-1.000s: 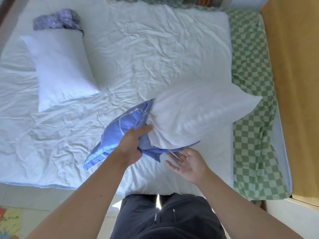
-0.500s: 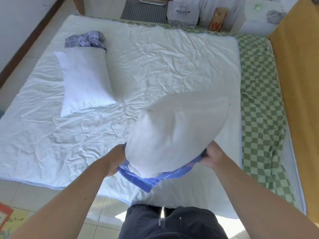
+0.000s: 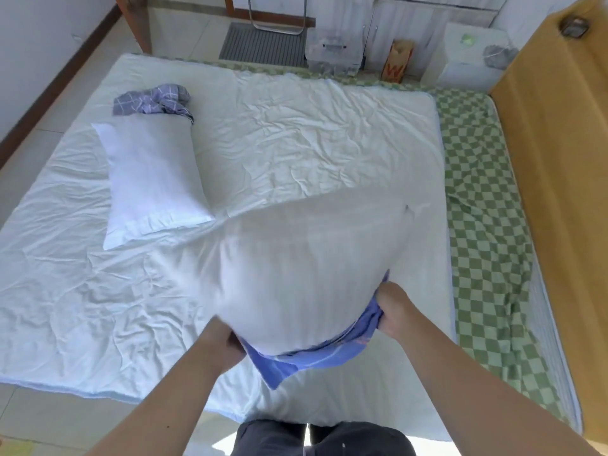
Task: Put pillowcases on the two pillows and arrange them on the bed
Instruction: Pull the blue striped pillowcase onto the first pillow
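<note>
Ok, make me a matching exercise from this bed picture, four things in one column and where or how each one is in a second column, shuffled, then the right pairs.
Things:
1. blue pillowcase
2. bare pillow
3. checked pillowcase
4. green checkered sheet

Places or states:
A. crumpled at the far end of the lying pillow
B. lying flat on the white sheet
C. bunched at the near end of the held pillow, gripped by both hands
D. along the headboard side of the bed

Pairs: 1-C, 2-B, 3-A, 4-D
</note>
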